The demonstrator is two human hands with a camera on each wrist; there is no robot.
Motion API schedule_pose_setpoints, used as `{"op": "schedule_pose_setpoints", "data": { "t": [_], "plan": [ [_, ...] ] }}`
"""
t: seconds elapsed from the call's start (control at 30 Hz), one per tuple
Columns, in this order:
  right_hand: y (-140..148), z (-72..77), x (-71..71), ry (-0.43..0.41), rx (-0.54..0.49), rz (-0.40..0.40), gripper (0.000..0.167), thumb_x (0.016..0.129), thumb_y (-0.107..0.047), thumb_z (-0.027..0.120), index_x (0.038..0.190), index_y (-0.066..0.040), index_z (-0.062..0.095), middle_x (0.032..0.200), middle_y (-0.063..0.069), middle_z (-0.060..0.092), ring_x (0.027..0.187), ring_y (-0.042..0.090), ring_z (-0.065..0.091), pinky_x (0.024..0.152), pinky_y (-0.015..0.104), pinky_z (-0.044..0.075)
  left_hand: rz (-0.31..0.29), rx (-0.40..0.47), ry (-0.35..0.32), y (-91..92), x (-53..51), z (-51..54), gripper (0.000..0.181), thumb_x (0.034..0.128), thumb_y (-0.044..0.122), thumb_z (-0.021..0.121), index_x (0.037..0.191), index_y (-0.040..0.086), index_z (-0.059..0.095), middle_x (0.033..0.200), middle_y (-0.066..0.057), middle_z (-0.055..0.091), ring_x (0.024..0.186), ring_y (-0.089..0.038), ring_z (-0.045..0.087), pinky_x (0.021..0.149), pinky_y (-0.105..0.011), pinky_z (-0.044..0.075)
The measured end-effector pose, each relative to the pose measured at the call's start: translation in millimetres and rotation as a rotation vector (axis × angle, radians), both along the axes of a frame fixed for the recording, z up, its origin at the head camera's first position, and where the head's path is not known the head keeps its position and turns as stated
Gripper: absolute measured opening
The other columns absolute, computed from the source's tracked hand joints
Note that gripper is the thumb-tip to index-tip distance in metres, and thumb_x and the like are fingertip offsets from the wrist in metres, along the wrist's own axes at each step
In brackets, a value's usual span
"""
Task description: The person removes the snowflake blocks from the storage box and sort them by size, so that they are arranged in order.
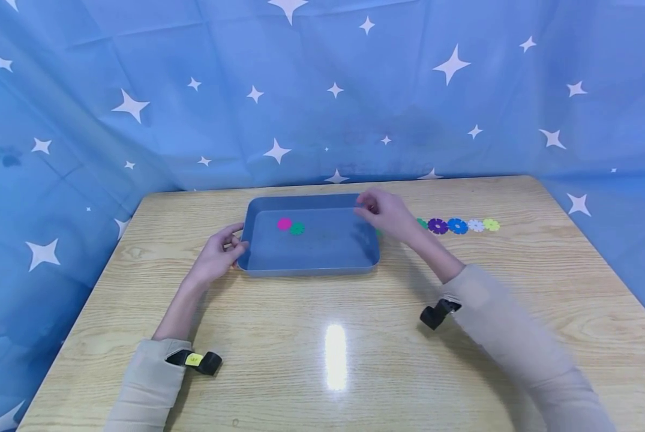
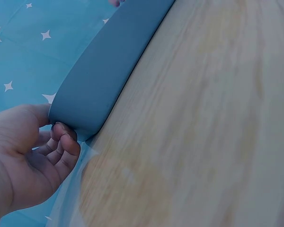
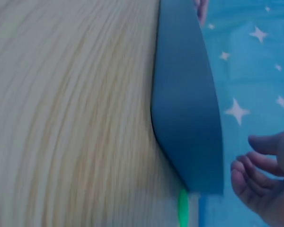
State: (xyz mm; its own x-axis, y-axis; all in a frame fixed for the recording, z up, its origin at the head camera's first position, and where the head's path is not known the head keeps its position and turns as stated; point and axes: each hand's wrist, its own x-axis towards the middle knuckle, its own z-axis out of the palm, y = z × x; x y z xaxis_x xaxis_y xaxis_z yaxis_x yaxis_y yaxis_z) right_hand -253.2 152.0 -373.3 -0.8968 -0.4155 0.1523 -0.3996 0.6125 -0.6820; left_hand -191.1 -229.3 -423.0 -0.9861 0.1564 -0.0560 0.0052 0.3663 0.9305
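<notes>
A shallow blue-grey tray [image 1: 327, 255] stands toward the far side of the wooden table. My left hand [image 1: 219, 252] grips its left rim, and the left wrist view shows that hand [image 2: 35, 158] at the tray's corner with curled fingers. Inside lie a magenta disc [image 1: 284, 224] and a notched green disc [image 1: 297, 228]. Over the tray's right rim hovers my right hand [image 1: 386, 213], fingers loosely bent. In the right wrist view this hand [image 3: 270, 177] is apart from the tray wall [image 3: 187, 104], with nothing visible between thumb and fingers.
Right of the tray runs a row of notched discs: green [image 1: 422, 222], purple [image 1: 438, 226], blue [image 1: 458, 225], white [image 1: 476, 225] and yellow-green [image 1: 491, 224]. A starry blue curtain [image 1: 311, 120] hangs behind the wooden table [image 1: 279, 336].
</notes>
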Motion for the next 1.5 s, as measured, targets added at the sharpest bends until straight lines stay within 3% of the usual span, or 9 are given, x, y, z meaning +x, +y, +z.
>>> {"op": "schedule_pose_setpoints", "data": {
  "t": [0.3, 0.43, 0.63, 0.73, 0.8, 0.97, 1.23, 1.33, 1.5],
  "plan": [
    [-53, -15.6, -8.1, -0.046, 0.006, 0.074, 0.025, 0.100, -0.016, 0.064, 0.116, 0.003, 0.064, 0.094, 0.012, 0.069, 0.086, 0.025, 0.064, 0.077, 0.038, 0.051, -0.002, -0.009, 0.002, 1.4, 0.4, 1.0, 0.057, 0.1035, 0.004, 0.053, 0.155, -0.003, 0.032, 0.092, -0.012, 0.053, 0.117, -0.037, 0.061, 0.057, -0.023, 0.047],
    [-74, -21.9, -8.8, -0.081, 0.025, 0.109, 0.026, 0.101, -0.015, 0.064, 0.119, 0.003, 0.063, 0.096, 0.012, 0.070, 0.084, 0.024, 0.066, 0.077, 0.038, 0.052, 0.003, -0.014, 0.002, 0.4, 0.1, 0.0, 0.056, 0.1037, 0.005, 0.053, 0.156, -0.002, 0.032, 0.093, -0.012, 0.053, 0.097, -0.029, 0.065, 0.056, -0.024, 0.046],
    [-104, -26.8, -6.8, -0.134, 0.073, 0.149, 0.027, 0.100, -0.016, 0.065, 0.121, 0.001, 0.062, 0.096, 0.011, 0.069, 0.077, 0.020, 0.063, 0.070, 0.033, 0.050, -0.002, -0.010, 0.001, -0.3, 0.7, 0.4, 0.057, 0.1033, 0.005, 0.053, 0.156, -0.002, 0.031, 0.093, -0.013, 0.053, 0.074, -0.013, 0.060, 0.055, -0.024, 0.045],
    [-115, -28.1, -6.4, -0.135, 0.107, 0.137, 0.029, 0.100, -0.016, 0.066, 0.122, 0.001, 0.062, 0.094, 0.011, 0.069, 0.077, 0.021, 0.062, 0.069, 0.033, 0.050, -0.001, -0.012, 0.004, -0.1, 1.2, 1.3, 0.057, 0.1033, 0.004, 0.053, 0.155, -0.003, 0.031, 0.093, -0.012, 0.054, 0.075, -0.015, 0.060, 0.055, -0.024, 0.045],
    [-121, -29.3, -6.8, -0.130, 0.144, 0.112, 0.030, 0.099, -0.018, 0.067, 0.122, 0.000, 0.062, 0.094, 0.010, 0.068, 0.079, 0.020, 0.063, 0.071, 0.033, 0.050, 0.001, -0.016, 0.009, 0.1, 0.9, 1.4, 0.056, 0.1031, 0.004, 0.053, 0.155, -0.003, 0.032, 0.092, -0.012, 0.054, 0.085, -0.016, 0.064, 0.055, -0.024, 0.045],
    [-129, -31.5, -7.5, -0.131, 0.229, 0.048, 0.033, 0.097, -0.023, 0.071, 0.121, -0.003, 0.063, 0.101, 0.009, 0.066, 0.091, 0.021, 0.062, 0.080, 0.036, 0.051, -0.001, -0.017, 0.012, 1.0, 0.4, 1.8, 0.056, 0.1027, 0.003, 0.052, 0.154, -0.004, 0.033, 0.092, -0.011, 0.053, 0.085, -0.016, 0.065, 0.055, -0.023, 0.045],
    [-124, -30.1, -6.2, -0.156, 0.140, 0.025, 0.031, 0.092, -0.017, 0.077, 0.114, -0.003, 0.060, 0.112, 0.013, 0.057, 0.105, 0.026, 0.053, 0.090, 0.038, 0.048, -0.001, -0.014, 0.008, 1.5, 0.6, 1.5, 0.055, 0.1033, 0.004, 0.053, 0.155, -0.003, 0.033, 0.093, -0.012, 0.053, 0.070, -0.014, 0.058, 0.055, -0.023, 0.045],
    [-122, -30.7, -6.1, -0.160, 0.121, 0.030, 0.029, 0.093, -0.015, 0.076, 0.112, -0.004, 0.058, 0.111, 0.012, 0.057, 0.102, 0.025, 0.054, 0.087, 0.038, 0.049, -0.001, -0.012, 0.010, 1.4, 0.8, 1.6, 0.055, 0.1033, 0.004, 0.053, 0.154, -0.003, 0.033, 0.092, -0.012, 0.053, 0.073, -0.015, 0.060, 0.055, -0.024, 0.045],
    [-113, -31.6, -8.9, -0.179, 0.041, 0.053, 0.021, 0.096, -0.008, 0.069, 0.113, -0.001, 0.058, 0.096, 0.012, 0.065, 0.082, 0.023, 0.063, 0.073, 0.034, 0.053, 0.003, -0.015, 0.006, 1.4, 0.8, 1.7, 0.055, 0.1037, 0.005, 0.053, 0.155, -0.003, 0.033, 0.092, -0.011, 0.052, 0.082, -0.016, 0.063, 0.057, -0.024, 0.047]
  ]
}}
